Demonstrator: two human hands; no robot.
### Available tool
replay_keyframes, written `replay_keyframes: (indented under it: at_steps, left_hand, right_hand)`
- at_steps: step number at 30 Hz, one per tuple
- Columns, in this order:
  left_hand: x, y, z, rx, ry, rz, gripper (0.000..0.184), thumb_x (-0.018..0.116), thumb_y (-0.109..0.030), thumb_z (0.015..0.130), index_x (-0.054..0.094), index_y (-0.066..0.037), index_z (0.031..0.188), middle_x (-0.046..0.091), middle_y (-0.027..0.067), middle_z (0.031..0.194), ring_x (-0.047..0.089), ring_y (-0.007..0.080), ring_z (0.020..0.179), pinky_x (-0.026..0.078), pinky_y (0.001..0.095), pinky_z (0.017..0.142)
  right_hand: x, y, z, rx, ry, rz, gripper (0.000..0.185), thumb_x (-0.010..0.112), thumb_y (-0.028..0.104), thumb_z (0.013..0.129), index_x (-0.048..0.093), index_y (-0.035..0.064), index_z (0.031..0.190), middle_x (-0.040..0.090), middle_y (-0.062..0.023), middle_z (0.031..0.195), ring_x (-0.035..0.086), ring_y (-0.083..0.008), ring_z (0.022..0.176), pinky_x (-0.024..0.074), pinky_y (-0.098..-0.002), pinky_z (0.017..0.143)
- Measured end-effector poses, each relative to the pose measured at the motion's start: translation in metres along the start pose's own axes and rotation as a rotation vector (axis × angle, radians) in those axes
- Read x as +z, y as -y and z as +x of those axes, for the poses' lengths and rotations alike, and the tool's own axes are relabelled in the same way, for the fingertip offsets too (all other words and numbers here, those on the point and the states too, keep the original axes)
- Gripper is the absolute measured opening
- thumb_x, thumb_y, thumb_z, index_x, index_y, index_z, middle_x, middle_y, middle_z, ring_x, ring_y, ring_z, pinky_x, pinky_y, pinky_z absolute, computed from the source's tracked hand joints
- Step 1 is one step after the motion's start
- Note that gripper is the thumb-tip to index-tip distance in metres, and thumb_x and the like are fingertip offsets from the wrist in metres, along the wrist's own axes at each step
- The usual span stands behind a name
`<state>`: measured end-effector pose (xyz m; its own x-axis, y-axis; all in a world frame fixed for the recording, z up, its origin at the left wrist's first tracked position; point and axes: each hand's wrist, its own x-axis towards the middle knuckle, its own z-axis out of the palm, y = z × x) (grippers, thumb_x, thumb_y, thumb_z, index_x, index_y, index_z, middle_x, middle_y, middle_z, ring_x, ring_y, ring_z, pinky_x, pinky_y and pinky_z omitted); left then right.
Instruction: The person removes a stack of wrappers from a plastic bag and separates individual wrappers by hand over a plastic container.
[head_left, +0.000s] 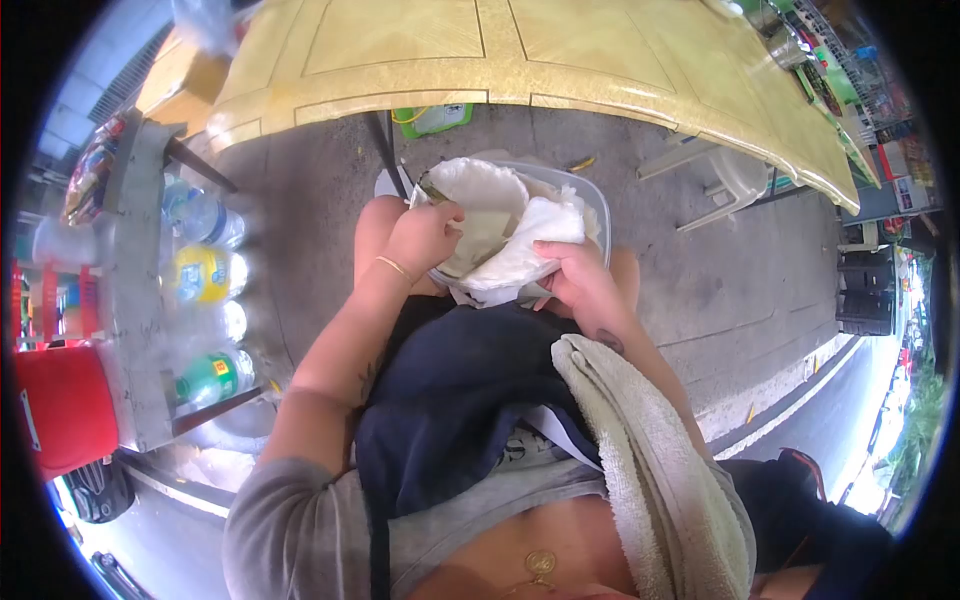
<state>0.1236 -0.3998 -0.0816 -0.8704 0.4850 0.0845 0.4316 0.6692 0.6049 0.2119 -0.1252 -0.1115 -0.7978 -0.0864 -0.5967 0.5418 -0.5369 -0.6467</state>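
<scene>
In the head view, a translucent plastic tub [604, 205] rests on my lap with large white pieces in it. One is a bowl-shaped white piece [480, 185] with a rough rim, its hollow facing up. My left hand [425, 240] is closed at its left edge, fingers curled inward; a small dark greenish strip [431, 190] shows just above the fingers, and what they grip is hidden. My right hand [575, 275] pinches a thick white slab [530, 245] with a ragged edge, thumb on top. I cannot tell what the white material is.
A table with a yellow cover [400, 50] stands ahead. Bottles [210, 275] line a shelf on the left, near a red box [65, 410]. A green container [435, 120] lies under the table. A white plastic chair [725, 185] is at right. A towel [650, 460] hangs over my shoulder.
</scene>
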Motion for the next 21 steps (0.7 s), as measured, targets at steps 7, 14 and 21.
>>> replay_keyframes:
  at_steps: [7,14,21]
  left_hand:
    - [0.006,-0.019,0.007,0.072,0.090,-0.216,0.019,0.066,-0.018,0.087,0.069,-0.007,0.102,0.071,0.0184,0.098,0.068,0.0356,0.091,0.054,0.0416,0.081]
    - [0.031,-0.030,0.011,0.008,0.429,-0.691,0.060,0.069,-0.041,0.092,0.051,-0.006,0.138,0.063,0.0198,0.127,0.062,0.0323,0.116,0.048,0.0377,0.098]
    - [0.029,-0.041,0.017,-0.040,0.503,-0.685,0.077,0.061,-0.057,0.094,0.044,-0.001,0.144,0.058,0.0236,0.133,0.055,0.0316,0.125,0.044,0.0383,0.104]
  right_hand:
    - [-0.002,0.002,-0.012,-0.063,0.044,-0.019,0.057,0.067,-0.001,0.085,0.047,0.0017,0.138,0.061,-0.0160,0.125,0.064,-0.0340,0.112,0.0570,-0.0503,0.087]
    - [0.005,0.009,-0.012,-0.114,0.073,-0.065,0.052,0.068,0.014,0.092,0.048,0.0024,0.138,0.061,-0.0140,0.127,0.064,-0.0326,0.112,0.0560,-0.0493,0.089]
    - [0.012,0.001,0.015,-0.204,-0.043,0.109,0.056,0.064,0.038,0.097,0.047,0.0043,0.139,0.059,-0.0126,0.131,0.062,-0.0275,0.115,0.0540,-0.0434,0.092]
